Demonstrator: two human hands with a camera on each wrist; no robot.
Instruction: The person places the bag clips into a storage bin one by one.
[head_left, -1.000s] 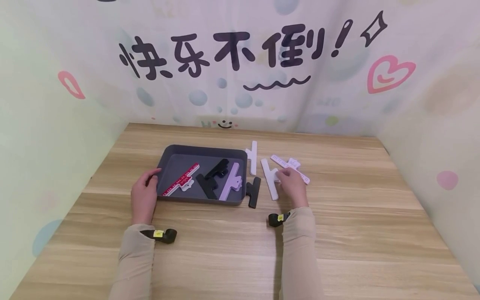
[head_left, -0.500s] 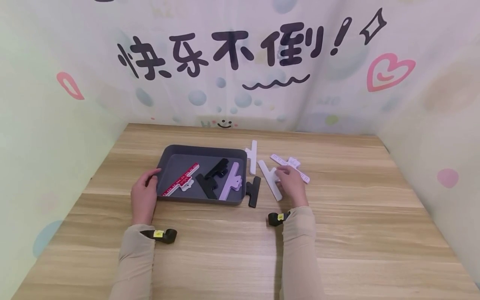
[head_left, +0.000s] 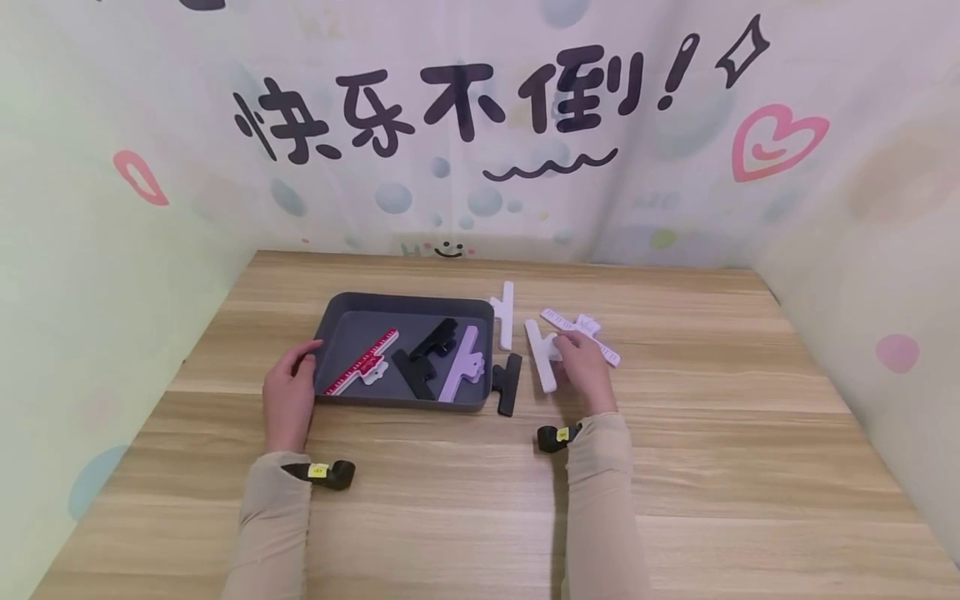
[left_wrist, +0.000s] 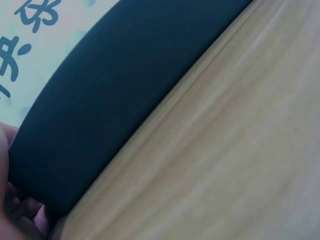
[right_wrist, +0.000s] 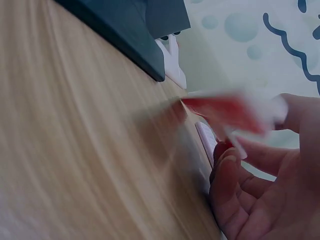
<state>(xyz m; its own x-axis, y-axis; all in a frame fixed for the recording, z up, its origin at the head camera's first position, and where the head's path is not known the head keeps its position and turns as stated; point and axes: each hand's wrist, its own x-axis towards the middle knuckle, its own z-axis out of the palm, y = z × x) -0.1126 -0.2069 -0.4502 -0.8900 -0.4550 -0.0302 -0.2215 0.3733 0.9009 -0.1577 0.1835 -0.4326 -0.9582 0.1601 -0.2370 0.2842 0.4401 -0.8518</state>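
White clip (head_left: 542, 357), held by its handle between the thumb and fingers of my right hand (head_left: 591, 367), to the right of the dark tray (head_left: 348, 337). Its long axis points away from me, far end angled slightly leftward, roughly parallel to the tray's right wall; a loose black clip (head_left: 507, 385) lies between the two. My right hand is nearer; my left hand (head_left: 288, 392) is at the opposite end, fingers bent around the tray's left wall. In the right wrist view the clip is blurred and shows a red face; whether it touches the wooden table (head_left: 450, 500) I cannot tell.

Count: one tray, eight clips. Four lie inside: one red-and-white clip (head_left: 363, 361), two black clips (head_left: 414, 373) and one lilac clip (head_left: 459, 362). Four are outside: the held one, the loose black one, a pale clip (head_left: 507, 317) beside the tray's far right corner, and a printed clip (head_left: 588, 324) just beyond my right hand.
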